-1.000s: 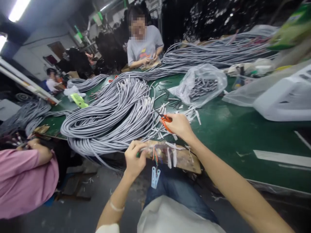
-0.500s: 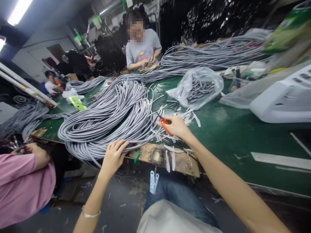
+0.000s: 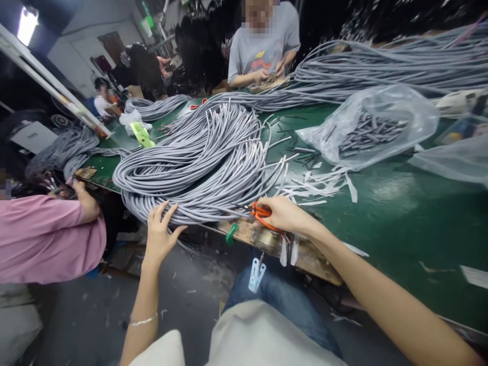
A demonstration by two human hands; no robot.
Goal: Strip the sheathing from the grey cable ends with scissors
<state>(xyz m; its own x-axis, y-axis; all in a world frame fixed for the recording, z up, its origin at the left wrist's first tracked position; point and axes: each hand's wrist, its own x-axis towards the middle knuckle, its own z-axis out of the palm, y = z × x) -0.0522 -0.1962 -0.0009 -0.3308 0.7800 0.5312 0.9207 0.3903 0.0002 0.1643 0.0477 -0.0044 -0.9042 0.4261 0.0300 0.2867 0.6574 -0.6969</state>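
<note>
A: Taking the right hand (image 3: 282,214) as the clock's centre, what is the clear plastic bag (image 3: 417,114) holding?

B: It's lying at about half past one on the green table (image 3: 400,213), holding a pile of short gray tube pieces (image 3: 369,134). Toward half past two, a second clear bag (image 3: 452,162) is showing contents too blurred to name.

A: And the grips?

B: The right hand is gripping orange-handled scissors (image 3: 260,214), blades pointing toward nine. The left hand (image 3: 162,234), also at nine, is spreading its fingers, grasping nothing; whether they're touching the gray cable coil (image 3: 183,157), I can't tell.

A: Where's that coil lying?

B: Toward ten, on the table.

A: What's differing from half a second ago?

B: The left hand is standing farther from the green hook (image 3: 232,234); the scissors are sitting nearer the wooden board (image 3: 318,263), farther from the white cable ends (image 3: 253,152).
</note>
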